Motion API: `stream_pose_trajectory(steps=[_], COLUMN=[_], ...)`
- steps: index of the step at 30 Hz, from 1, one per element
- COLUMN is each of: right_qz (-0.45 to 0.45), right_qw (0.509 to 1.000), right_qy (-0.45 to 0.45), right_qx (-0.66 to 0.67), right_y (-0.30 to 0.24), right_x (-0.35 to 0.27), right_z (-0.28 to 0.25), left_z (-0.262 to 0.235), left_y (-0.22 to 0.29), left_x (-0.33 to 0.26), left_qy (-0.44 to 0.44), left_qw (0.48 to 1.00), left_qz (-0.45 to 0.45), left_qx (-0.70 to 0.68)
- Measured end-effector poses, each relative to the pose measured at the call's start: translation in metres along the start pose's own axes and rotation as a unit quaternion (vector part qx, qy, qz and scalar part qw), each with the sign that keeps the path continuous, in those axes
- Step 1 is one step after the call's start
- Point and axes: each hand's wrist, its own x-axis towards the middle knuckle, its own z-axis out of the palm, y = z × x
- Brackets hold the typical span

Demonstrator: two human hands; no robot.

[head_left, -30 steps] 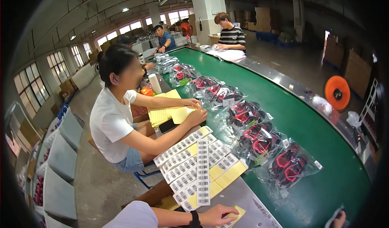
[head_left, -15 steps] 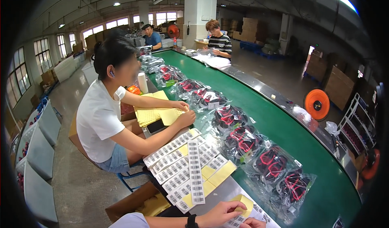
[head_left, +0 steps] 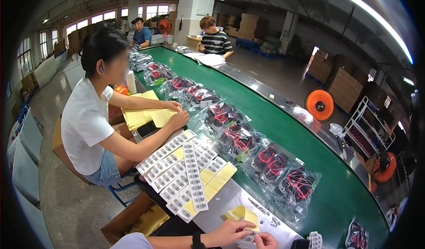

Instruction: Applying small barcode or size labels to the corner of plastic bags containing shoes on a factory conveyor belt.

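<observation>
My left hand (head_left: 228, 234), with a black band at its wrist, pinches a curled strip of barcode labels (head_left: 247, 239) on yellow backing paper. At the strip's lower end, my right hand (head_left: 266, 241) has its thumb and finger closed on the edge; whether a single label is between them is too small to see. Yellow backing (head_left: 244, 214) bends up above my left fingers. Under my hands lies a white printed sheet (head_left: 278, 229). Left of them several barcode label sheets (head_left: 177, 174) fan out in overlapping rows, one long strip (head_left: 195, 176) lying across the top.
Clear bags of black-and-red goods (head_left: 270, 162) line the green conveyor belt (head_left: 248, 98). A black device (head_left: 300, 243) lies right of my hands beside white labels (head_left: 315, 240). A co-worker in a white shirt (head_left: 84, 116) handles yellow sheets at left. An open carton (head_left: 126, 220) stands below the table.
The view has swung right, so the scene sits further left and the black device comes into sight. My hands stay together at the label strip; the fingers have shifted slightly.
</observation>
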Motion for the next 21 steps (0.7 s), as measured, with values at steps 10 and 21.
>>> stream_pose_trajectory(steps=[10, 21], right_qz=[-0.101, 0.002], right_qw=[0.993, 1.0], right_qy=[-0.021, -0.026], right_qx=[-0.056, -0.002], right_y=[0.004, -0.016], right_x=[-0.007, -0.025], right_z=[0.002, -0.003], left_z=[0.0, 0.004], left_y=[0.005, 0.008], left_x=[-0.021, -0.018], left_qy=[0.017, -0.048], left_qw=[0.998, 0.989], left_qz=[0.021, 0.098], left_qx=[0.061, 0.104])
